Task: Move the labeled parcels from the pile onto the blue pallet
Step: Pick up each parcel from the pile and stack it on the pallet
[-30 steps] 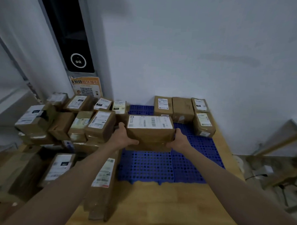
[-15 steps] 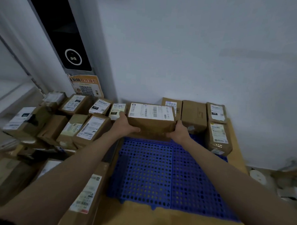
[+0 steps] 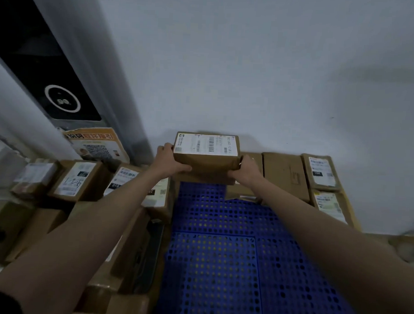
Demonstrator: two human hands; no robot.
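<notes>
A brown cardboard parcel (image 3: 207, 160) with a white barcode label on top is at the far left of the blue pallet (image 3: 220, 264), close to the wall. My left hand (image 3: 166, 161) grips its left end and my right hand (image 3: 247, 169) grips its right end. Whether the parcel rests on the pallet or hangs just above it I cannot tell. Three labeled or plain parcels (image 3: 285, 177) lie along the pallet's far right. The pile of labeled parcels (image 3: 79, 182) sits left of the pallet, partly hidden by my left arm.
A white wall stands right behind the pallet. A dark panel with a round ring (image 3: 61, 100) and an orange poster with a QR code (image 3: 95, 143) are at the back left. More boxes (image 3: 125, 260) crowd the pallet's left edge.
Both hands have carried the parcel away from me, over the pallet to its far left by the wall. The view has moved closer to the pallet.
</notes>
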